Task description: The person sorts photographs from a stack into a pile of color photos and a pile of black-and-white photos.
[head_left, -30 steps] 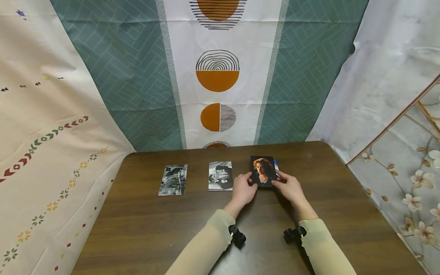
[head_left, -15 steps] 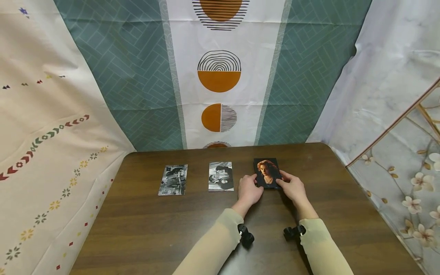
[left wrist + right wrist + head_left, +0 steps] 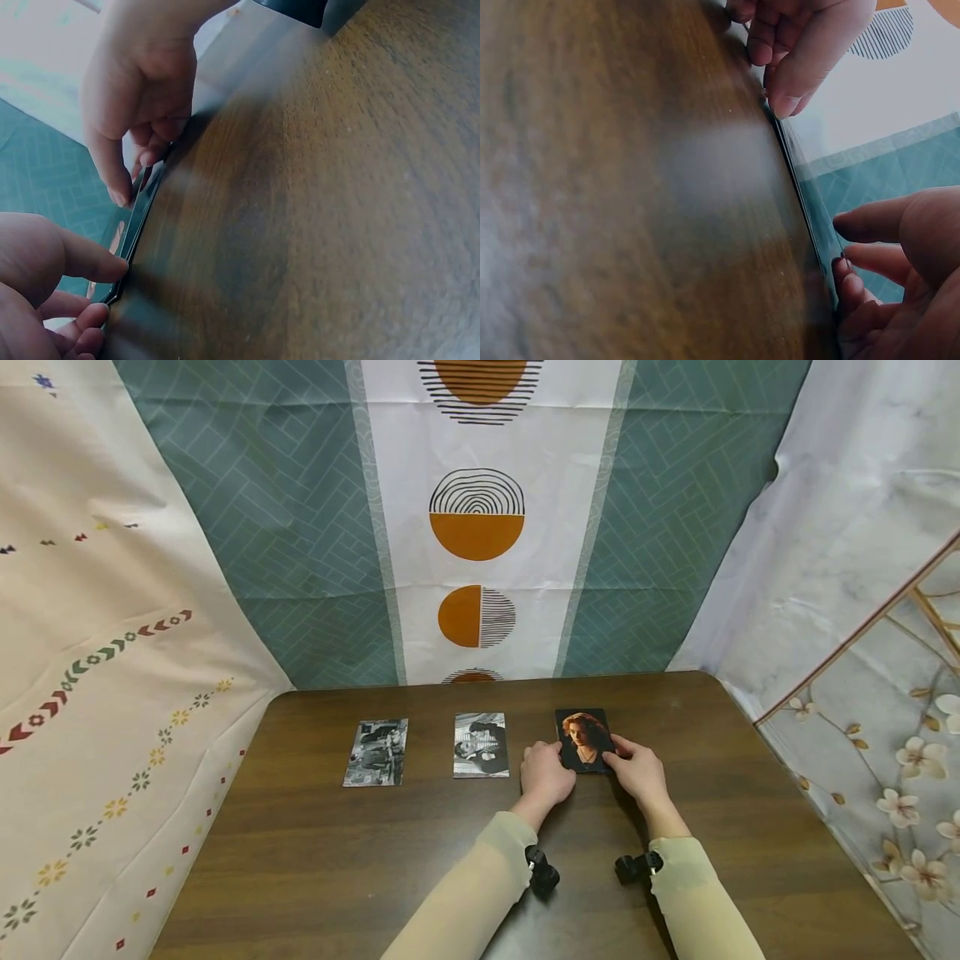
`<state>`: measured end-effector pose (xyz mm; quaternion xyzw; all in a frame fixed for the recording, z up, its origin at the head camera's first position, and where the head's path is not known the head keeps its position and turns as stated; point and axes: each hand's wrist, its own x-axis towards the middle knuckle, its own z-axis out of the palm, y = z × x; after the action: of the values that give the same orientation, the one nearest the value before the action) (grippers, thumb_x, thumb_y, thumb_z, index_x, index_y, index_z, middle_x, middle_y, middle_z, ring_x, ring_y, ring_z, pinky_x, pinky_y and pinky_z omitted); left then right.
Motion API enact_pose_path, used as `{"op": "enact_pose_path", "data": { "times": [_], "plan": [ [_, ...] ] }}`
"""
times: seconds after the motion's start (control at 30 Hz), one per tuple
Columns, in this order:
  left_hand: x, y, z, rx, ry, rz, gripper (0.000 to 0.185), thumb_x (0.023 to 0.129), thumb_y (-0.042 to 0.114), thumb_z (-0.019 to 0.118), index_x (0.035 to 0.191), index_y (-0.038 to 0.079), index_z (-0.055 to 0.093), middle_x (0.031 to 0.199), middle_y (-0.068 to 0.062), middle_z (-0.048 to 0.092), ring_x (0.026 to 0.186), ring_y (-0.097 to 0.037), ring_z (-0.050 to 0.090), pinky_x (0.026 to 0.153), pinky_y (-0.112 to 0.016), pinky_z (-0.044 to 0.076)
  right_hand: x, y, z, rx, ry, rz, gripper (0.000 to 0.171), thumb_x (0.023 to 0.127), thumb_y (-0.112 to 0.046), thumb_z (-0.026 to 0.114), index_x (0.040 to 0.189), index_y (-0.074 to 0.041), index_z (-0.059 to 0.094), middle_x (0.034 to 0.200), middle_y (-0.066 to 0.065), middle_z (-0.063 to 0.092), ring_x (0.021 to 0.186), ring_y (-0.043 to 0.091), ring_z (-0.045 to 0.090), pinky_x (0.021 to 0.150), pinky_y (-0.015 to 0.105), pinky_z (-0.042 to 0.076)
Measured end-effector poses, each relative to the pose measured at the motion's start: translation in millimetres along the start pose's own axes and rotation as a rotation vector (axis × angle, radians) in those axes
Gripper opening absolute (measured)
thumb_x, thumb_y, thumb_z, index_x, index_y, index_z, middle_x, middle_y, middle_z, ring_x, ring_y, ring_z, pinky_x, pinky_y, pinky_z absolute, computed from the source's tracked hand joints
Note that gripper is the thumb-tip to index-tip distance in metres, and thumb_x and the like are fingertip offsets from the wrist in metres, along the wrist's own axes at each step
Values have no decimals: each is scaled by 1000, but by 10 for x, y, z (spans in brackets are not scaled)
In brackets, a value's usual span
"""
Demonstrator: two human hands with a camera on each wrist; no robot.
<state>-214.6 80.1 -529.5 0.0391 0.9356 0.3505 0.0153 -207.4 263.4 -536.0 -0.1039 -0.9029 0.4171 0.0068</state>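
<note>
A dark photo card (image 3: 584,737) with a colour portrait lies on the right part of the wooden table, on top of at least one more thin card. My left hand (image 3: 546,774) holds its lower left side, thumb at the near edge. On the opposite side my right hand (image 3: 637,772) grips the lower right corner, thumb on top. Thin stacked edges (image 3: 141,210) show between both hands in the left wrist view. Further left lie two black-and-white photo cards, one in the middle (image 3: 481,746) and one at the far left (image 3: 377,753).
The brown wooden table (image 3: 300,877) has rounded back corners. Behind it hangs a green and white patterned cloth (image 3: 480,568). A cream cloth (image 3: 112,710) hangs at the left, and a pale floral cloth (image 3: 840,635) at the right.
The portrait card has shifted slightly right, and the blue card that peeked out behind it is now covered. My left hand moved right with it; my right hand moved little.
</note>
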Motion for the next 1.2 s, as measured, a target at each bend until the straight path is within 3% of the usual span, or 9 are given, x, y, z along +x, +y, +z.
{"op": "enact_pose_path", "data": {
  "times": [0.9, 1.2],
  "plan": [
    [23, -60, 21, 77, -27, 40, 59, 88, 25, 82, 143, 8, 70, 124, -12, 64, 112, -30, 56, 97, -46, 49, 55, 23, 1, -152, -5, -45, 55, 103, -30, 67, 151, -3, 60, 122, 20, 70, 118, 44, 61, 100, 60, 45],
    [16, -71, 24, 82, -34, 47, 59, 89, 27, 83, 143, 8, 70, 124, -12, 64, 111, -29, 55, 96, -45, 49, 48, 16, -10, -150, -10, -39, 55, 103, -31, 68, 151, -4, 61, 120, 19, 70, 117, 44, 61, 100, 60, 44]
  ]
}}
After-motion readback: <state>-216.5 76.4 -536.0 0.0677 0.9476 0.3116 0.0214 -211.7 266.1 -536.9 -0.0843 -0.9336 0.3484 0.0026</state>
